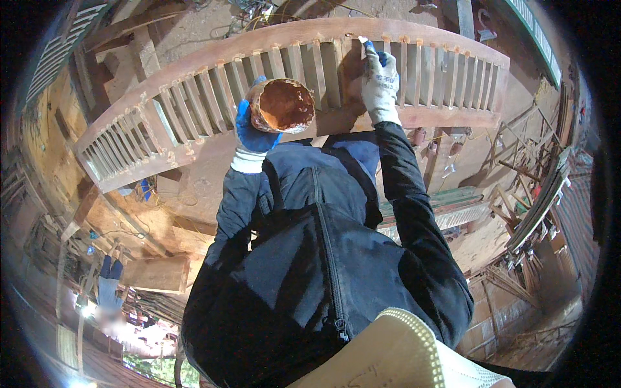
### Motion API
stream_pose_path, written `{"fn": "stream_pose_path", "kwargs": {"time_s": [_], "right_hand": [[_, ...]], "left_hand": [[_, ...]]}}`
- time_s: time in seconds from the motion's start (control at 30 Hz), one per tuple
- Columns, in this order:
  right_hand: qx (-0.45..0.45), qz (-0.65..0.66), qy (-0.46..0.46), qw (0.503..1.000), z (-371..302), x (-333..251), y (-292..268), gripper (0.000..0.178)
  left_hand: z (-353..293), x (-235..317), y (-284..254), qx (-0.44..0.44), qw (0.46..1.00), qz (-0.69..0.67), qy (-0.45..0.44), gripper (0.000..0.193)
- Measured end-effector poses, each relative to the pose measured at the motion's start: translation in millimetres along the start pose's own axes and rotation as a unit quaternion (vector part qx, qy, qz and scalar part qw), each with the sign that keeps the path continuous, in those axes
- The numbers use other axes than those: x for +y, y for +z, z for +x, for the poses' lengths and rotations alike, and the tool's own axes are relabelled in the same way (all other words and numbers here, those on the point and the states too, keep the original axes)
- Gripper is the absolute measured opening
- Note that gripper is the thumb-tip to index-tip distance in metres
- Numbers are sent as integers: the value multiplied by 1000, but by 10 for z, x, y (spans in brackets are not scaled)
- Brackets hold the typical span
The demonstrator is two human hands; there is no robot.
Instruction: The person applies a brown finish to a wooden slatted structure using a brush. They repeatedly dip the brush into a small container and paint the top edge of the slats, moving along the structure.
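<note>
A long wooden slatted panel with a curved rail lies across the view in front of me, with reddish-brown spots along its slat joints. My left hand, in a blue and white glove, is closed around a round, crusted pot with reddish-brown paste coating its inside. The pot tilts so that its mouth shows. My right hand, in the same kind of glove, rests at the panel's upper rail with fingers pinched. A small pale tip shows at its fingertips; the rest is hidden by the glove.
Cables lie on the ground beyond the panel. Another slatted piece lies behind my right arm, near a stack of thin wooden strips. At the lower left, another person is by a wooden board.
</note>
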State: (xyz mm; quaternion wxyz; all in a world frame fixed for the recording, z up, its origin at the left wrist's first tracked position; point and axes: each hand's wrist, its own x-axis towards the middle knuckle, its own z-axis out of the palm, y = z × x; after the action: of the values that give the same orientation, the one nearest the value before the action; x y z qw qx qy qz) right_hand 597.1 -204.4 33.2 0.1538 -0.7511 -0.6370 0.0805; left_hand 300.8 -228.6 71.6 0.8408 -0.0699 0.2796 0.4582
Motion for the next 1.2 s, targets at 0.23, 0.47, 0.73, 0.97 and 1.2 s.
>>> {"fn": "stream_pose_path", "kwargs": {"time_s": [0.23, 0.47, 0.73, 0.97, 1.2], "right_hand": [[-75, 21, -26, 997, 97, -161, -125, 52], [-114, 164, 155, 968, 269, -206, -116, 48], [-49, 42, -1, 998, 114, -103, -210, 59], [-73, 33, -10, 997, 118, -83, -260, 46], [14, 202, 81, 976, -266, 187, -433, 38]], "left_hand": [[49, 11, -64, -124, 986, -110, -21, 65], [55, -15, -39, -104, 992, -74, 0, 66], [48, 8, -108, -129, 984, -123, -12, 68], [38, 10, -68, -74, 994, -73, -25, 70], [11, 31, 14, -90, 952, -280, -84, 49]]}}
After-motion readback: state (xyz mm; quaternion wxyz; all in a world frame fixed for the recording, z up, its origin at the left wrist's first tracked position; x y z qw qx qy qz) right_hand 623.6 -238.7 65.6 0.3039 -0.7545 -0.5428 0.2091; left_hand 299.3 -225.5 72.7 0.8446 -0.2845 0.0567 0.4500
